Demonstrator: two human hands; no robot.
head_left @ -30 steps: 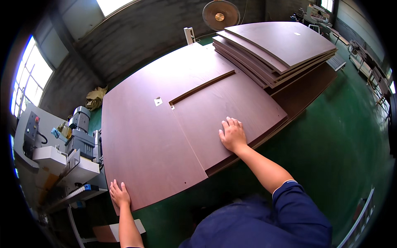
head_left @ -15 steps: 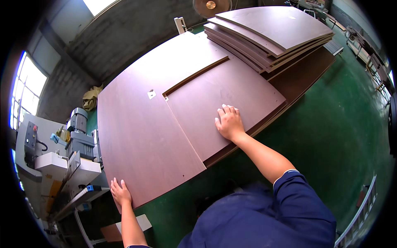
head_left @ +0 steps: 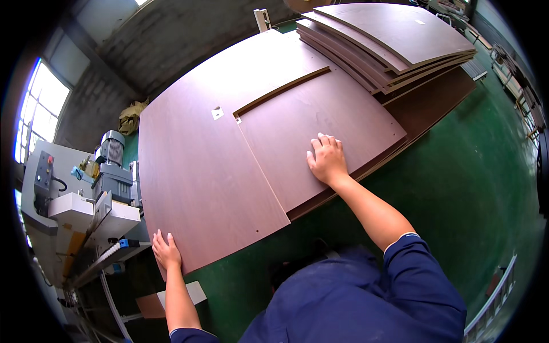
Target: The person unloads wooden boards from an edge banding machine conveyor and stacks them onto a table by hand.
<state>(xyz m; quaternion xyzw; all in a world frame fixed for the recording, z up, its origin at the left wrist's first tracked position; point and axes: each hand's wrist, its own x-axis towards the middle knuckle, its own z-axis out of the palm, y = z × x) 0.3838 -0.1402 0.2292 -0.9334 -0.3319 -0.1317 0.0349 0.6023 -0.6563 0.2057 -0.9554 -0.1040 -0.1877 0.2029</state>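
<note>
Big dark-brown wood-veneer panel lies flat on top of the stack, its near corner hanging over the green floor by the grey edge-processing machine. A second brown panel sits beside it, partly overlapped, with a narrow dark slot at its far edge. More curved brown boards are stacked further back.

Left hand is flat on the big panel's near corner, fingers spread, not wrapped round anything. Right hand presses palm-down on the second panel, fingers splayed, holding nothing.

Risks, as I see them:
- Both hands only press by friction. If the big panel slides, the overhanging corner could tip off and drop toward the floor or the machine.
- Left fingers sit right at the edge: pinch risk against the machine side.
- The panels overlap, so dragging one may scuff the veneer or catch at the slot.
- Small white tag may snag.
</note>
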